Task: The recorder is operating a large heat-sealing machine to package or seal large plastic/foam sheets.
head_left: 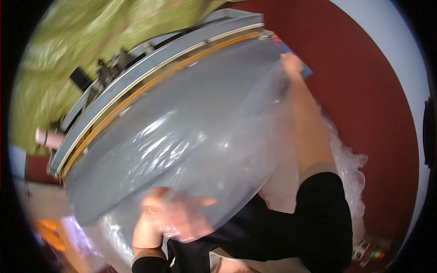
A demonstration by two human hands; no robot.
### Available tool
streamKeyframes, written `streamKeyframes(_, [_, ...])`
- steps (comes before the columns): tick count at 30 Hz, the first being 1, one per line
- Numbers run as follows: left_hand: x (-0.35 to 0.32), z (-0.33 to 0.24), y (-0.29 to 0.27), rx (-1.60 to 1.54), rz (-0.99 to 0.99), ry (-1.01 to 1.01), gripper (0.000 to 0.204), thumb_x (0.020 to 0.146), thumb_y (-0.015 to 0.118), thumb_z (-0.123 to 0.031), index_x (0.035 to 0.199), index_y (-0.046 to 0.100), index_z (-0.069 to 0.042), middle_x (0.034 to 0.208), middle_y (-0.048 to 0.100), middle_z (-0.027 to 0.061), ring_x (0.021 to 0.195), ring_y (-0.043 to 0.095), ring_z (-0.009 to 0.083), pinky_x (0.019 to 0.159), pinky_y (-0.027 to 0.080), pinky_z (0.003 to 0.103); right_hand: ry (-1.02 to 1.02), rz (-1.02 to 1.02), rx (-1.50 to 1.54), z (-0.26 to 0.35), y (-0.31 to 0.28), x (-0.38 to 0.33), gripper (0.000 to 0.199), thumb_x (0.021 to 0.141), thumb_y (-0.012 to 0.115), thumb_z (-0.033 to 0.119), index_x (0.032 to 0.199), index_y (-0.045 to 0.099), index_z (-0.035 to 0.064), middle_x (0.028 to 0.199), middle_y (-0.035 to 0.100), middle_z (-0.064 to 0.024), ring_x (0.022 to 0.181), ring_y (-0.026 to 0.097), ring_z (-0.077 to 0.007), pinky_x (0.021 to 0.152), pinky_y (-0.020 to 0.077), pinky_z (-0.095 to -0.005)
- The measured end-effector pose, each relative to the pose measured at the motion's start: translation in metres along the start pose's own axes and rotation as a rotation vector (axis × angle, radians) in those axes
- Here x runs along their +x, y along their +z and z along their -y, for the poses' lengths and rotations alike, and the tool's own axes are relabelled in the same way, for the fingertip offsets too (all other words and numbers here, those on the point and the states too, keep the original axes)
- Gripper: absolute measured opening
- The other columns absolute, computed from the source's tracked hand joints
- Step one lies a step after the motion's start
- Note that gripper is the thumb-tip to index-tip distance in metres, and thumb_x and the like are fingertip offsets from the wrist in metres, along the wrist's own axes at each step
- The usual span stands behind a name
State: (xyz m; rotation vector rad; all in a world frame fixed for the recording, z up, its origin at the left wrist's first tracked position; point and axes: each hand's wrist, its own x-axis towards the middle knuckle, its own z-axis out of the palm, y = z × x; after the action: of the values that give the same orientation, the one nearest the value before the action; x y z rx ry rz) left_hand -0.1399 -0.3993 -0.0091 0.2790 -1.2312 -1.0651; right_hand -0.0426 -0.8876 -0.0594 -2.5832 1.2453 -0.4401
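A large sheet of clear plastic film [159,141] spreads over a grey table top [214,73] and hangs toward me. At the table's far right corner, my right hand [292,65] is closed on the edge of the film, its arm stretched out. Near my body, my left hand [180,216] is blurred by motion. Its thumb sticks out and its fingers look extended; glints of film lie across it, and I cannot tell whether it is in front of or behind the film.
An orange strip [150,86] and a grey rail [168,57] run along the table's far edge, with dark metal fittings [107,73] behind. A pink cylinder [48,138] sits at the left end. Yellow-green sheeting [95,32] covers the back. Crumpled film [348,173] lies on the right over a dark red floor [378,113].
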Motion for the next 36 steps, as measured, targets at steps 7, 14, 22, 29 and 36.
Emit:
streamKeyframes(7, [-0.092, -0.034, 0.084, 0.725, -0.652, -0.839, 0.046, 0.079, 0.057, -0.032, 0.114, 0.043, -0.006, 0.107, 0.050, 0.0114, 0.099, 0.047, 0.0249, 0.087, 0.037, 0.038, -0.068, -0.166, 0.019, -0.014, -0.001, -0.004, 0.034, 0.083, 0.040, 0.039, 0.099, 0.056, 0.0129, 0.103, 0.056, -0.0142, 0.096, 0.051, -0.0344, 0.078, 0.0408, -0.0441])
streamKeyframes(14, [-0.198, 0.018, 0.120, 1.152, -1.384, -0.609, 0.025, 0.083, 0.051, -0.019, 0.103, 0.049, -0.004, 0.095, 0.055, 0.0102, 0.094, 0.050, 0.0204, 0.081, 0.041, 0.034, -0.095, -0.158, -0.017, -0.010, 0.016, 0.003, 0.034, 0.085, 0.039, 0.038, 0.099, 0.055, 0.0127, 0.098, 0.057, -0.0150, 0.092, 0.052, -0.0366, 0.072, 0.0411, -0.0461])
streamKeyframes(22, [-0.167, -0.014, 0.117, 1.061, -1.104, -0.579, 0.034, 0.082, 0.050, -0.028, 0.102, 0.052, -0.001, 0.097, 0.058, 0.0101, 0.098, 0.052, 0.0218, 0.090, 0.038, 0.035, -0.108, -0.215, -0.127, -0.022, 0.014, 0.012, 0.036, 0.086, 0.037, 0.039, 0.099, 0.053, 0.0098, 0.094, 0.058, -0.0169, 0.088, 0.053, -0.0376, 0.070, 0.0418, -0.0465])
streamKeyframes(29, [-0.143, 0.003, 0.085, 0.552, -1.511, -0.472, 0.033, 0.081, 0.048, -0.029, 0.098, 0.055, -0.001, 0.097, 0.057, 0.0092, 0.095, 0.053, 0.0179, 0.083, 0.040, 0.030, -0.140, -0.232, -0.128, -0.022, 0.019, 0.012, 0.036, 0.086, 0.036, 0.038, 0.095, 0.053, 0.0076, 0.092, 0.058, -0.0182, 0.086, 0.053, -0.0387, 0.069, 0.0415, -0.0468])
streamKeyframes(36, [-0.218, -0.139, 0.138, 1.535, -2.222, 0.213, 0.012, 0.081, 0.045, -0.008, 0.089, 0.053, -0.006, 0.078, 0.048, -0.0029, 0.065, 0.044, 0.0059, 0.058, 0.038, 0.020, -0.122, -0.234, -0.112, -0.047, 0.017, 0.015, 0.036, 0.086, 0.036, 0.039, 0.095, 0.053, 0.0090, 0.092, 0.057, -0.0178, 0.086, 0.053, -0.0381, 0.067, 0.0410, -0.0472])
